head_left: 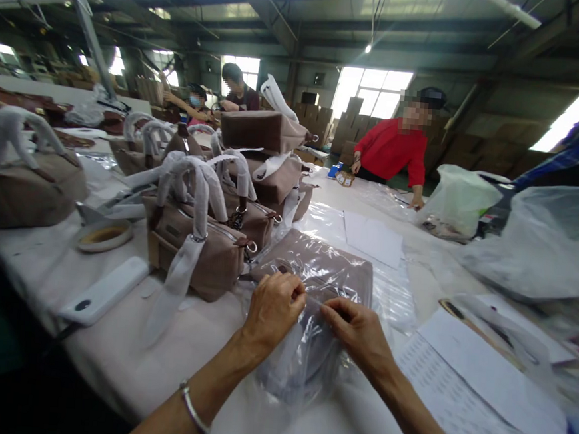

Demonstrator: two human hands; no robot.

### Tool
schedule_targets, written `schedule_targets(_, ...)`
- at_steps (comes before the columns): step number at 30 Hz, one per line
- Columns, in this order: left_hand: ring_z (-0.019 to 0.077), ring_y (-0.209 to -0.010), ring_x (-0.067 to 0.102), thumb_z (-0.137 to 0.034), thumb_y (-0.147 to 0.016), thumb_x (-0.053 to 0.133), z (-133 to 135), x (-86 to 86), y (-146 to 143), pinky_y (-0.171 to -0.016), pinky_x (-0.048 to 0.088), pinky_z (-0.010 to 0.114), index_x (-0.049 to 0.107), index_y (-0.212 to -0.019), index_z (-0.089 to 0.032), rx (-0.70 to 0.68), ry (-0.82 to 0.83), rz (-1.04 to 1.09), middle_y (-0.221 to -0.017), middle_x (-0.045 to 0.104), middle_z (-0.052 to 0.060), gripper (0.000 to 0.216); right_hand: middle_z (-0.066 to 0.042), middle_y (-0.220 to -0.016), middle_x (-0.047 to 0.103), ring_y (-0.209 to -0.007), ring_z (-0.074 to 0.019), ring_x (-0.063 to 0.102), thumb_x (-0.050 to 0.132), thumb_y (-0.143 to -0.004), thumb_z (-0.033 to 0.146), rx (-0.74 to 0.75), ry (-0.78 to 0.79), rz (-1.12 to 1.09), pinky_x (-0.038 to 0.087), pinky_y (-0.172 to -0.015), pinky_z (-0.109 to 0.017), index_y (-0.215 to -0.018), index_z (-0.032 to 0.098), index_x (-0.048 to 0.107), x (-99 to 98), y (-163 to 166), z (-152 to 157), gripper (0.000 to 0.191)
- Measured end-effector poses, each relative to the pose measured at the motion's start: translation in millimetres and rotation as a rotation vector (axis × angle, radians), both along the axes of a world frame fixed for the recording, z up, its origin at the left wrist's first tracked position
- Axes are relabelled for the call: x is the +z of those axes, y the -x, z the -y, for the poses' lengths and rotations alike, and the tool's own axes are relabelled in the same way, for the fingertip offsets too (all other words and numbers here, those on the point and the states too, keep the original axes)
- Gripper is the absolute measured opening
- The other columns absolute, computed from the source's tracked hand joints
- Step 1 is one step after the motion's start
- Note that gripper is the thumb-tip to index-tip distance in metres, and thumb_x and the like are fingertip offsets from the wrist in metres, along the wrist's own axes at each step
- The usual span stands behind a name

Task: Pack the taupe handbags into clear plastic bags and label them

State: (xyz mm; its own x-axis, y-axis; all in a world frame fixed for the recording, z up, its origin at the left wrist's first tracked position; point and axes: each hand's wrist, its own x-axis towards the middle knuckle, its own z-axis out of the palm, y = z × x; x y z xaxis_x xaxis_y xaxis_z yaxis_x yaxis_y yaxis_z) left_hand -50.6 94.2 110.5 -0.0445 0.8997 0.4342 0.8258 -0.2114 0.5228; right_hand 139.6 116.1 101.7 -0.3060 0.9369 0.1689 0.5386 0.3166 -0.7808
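Observation:
A taupe handbag (pixel 336 264) lies inside a clear plastic bag (pixel 303 352) in front of me. My left hand (pixel 273 309), a bracelet on its wrist, is closed in a pinch on the plastic above the handbag. Facing it, my right hand (pixel 358 326) also pinches the film between thumb and fingers, a short gap away. To the left, close by, stands an upright handbag (pixel 196 250) with its handles wrapped in white paper. More taupe handbags (pixel 261 131) are stacked behind it.
A roll of tape (pixel 103 236) and a white phone-like object (pixel 106 291) lie on the left. Printed sheets (pixel 487 386) cover the right side, with translucent plastic bags (pixel 543 237) beyond. Across the table stands a person in red (pixel 392 148); other people work farther back.

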Motion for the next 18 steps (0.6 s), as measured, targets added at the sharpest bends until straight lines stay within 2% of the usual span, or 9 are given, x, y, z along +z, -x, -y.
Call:
schedule_targets(2,0.0239,-0.099,0.062,-0.013,-0.081,0.066,-5,-2.0,-1,-0.093,0.042,0.039,0.063,-0.076,-0.021,0.01,-0.093,-0.086,-0.091,0.071,0.002,0.01,-0.002,-0.079,0.07,-0.073,-0.018,0.064,0.057,-0.091,0.034,0.007,-0.152,0.064,0.048,-0.069,-0.029,-0.084,0.022,0.072,-3.7,2,0,0.02)
schedule_targets(5,0.0281,-0.125,0.053,-0.008,-0.078,0.067,-15,-9.6,-1,-0.111,0.032,0.046,0.062,-0.078,-0.02,-0.025,-0.153,-0.097,-0.113,0.07,0.004,0.014,-0.005,-0.09,0.071,-0.084,-0.0217,0.067,0.053,-0.094,0.027,0.006,-0.366,0.177,0.05,-0.077,-0.033,-0.095,0.02,0.07,-7.6,3,2,0.018)
schedule_targets(7,0.0282,-0.128,0.051,-0.005,-0.078,0.065,-22,-16.3,0,-0.115,0.028,0.049,0.061,-0.078,-0.021,-0.046,-0.138,-0.083,-0.116,0.07,0.004,0.016,-0.006,-0.091,0.07,-0.085,-0.0225,0.067,0.049,-0.096,0.025,-0.014,-0.459,0.229,0.052,-0.077,-0.034,-0.099,0.021,0.068,-8.6,-1,5,0.02)
schedule_targets(10,0.026,-0.118,0.058,-0.005,-0.08,0.062,-30,-24.0,2,-0.113,0.031,0.048,0.06,-0.076,-0.021,-0.065,-0.118,-0.081,-0.109,0.072,0.003,0.017,-0.005,-0.09,0.07,-0.082,-0.0204,0.067,0.049,-0.098,0.026,-0.062,-0.536,0.21,0.054,-0.074,-0.032,-0.102,0.022,0.068,-7.5,-19,18,0.02)
schedule_targets(12,0.0256,-0.114,0.06,-0.006,-0.079,0.061,-34,-25.6,3,-0.11,0.034,0.048,0.059,-0.074,-0.021,-0.067,-0.124,-0.097,-0.106,0.072,0.003,0.017,-0.004,-0.089,0.071,-0.077,-0.0185,0.068,0.052,-0.097,0.031,-0.118,-0.549,0.167,0.055,-0.071,-0.029,-0.103,0.023,0.069,-4.7,-45,34,0.02)
schedule_targets(14,0.0257,-0.111,0.061,-0.006,-0.079,0.061,-37,-24.5,4,-0.107,0.037,0.046,0.06,-0.073,-0.021,-0.065,-0.116,-0.119,-0.104,0.072,0.003,0.016,-0.004,-0.09,0.074,-0.074,-0.0187,0.069,0.058,-0.092,0.04,-0.234,-0.511,0.145,0.057,-0.066,-0.027,-0.102,0.025,0.071,0.2,-85,55,0.023)
schedule_targets(16,0.0259,-0.108,0.062,-0.008,-0.079,0.059,-38,-21.7,4,-0.104,0.039,0.045,0.06,-0.073,-0.021,-0.064,-0.092,-0.144,-0.103,0.072,0.004,0.015,-0.005,-0.093,0.076,-0.075,-0.0219,0.071,0.063,-0.083,0.052,-0.453,-0.409,0.155,0.058,-0.06,-0.028,-0.098,0.027,0.074,7.0,-138,81,0.031)
schedule_targets(18,0.0264,-0.106,0.062,-0.01,-0.08,0.058,-38,-18.8,5,-0.101,0.04,0.045,0.062,-0.074,-0.021,-0.068,-0.068,-0.171,-0.103,0.072,0.005,0.013,-0.006,-0.094,0.077,-0.08,-0.0276,0.072,0.066,-0.071,0.062,-0.762,-0.289,0.196,0.059,-0.065,-0.034,-0.093,0.029,0.075,14.5,-197,110,0.041)
